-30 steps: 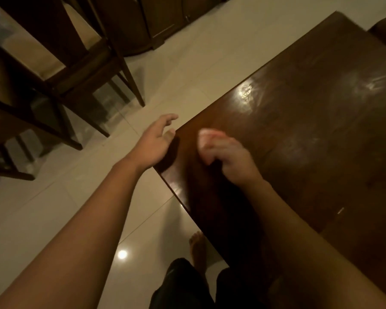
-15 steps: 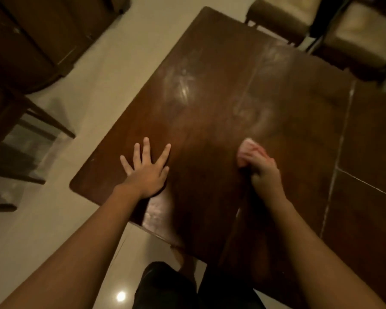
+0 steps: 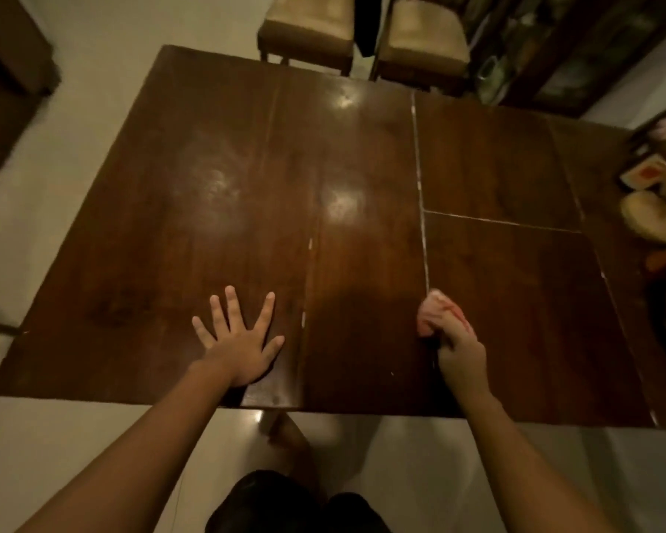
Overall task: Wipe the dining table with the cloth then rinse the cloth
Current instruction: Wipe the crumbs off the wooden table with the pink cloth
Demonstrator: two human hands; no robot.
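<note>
The dark glossy wooden dining table (image 3: 247,155) fills most of the view. My right hand (image 3: 460,353) is closed around a bunched pink cloth (image 3: 433,313), which presses on the tabletop near the front edge, beside a pale seam line. My left hand (image 3: 239,340) lies flat on the table with fingers spread, palm down, holding nothing, about a forearm's length left of the cloth.
Two cushioned chairs (image 3: 312,28) (image 3: 425,36) stand at the table's far edge. A clutter of items (image 3: 658,194) sits on the table's right end. A dark cabinet (image 3: 577,48) is at the back right. Pale tiled floor (image 3: 35,232) surrounds the table.
My view has swung right from the table's corner to its middle. My left hand came from the corner onto the tabletop, flat. My right hand slid the cloth rightward along the surface.
</note>
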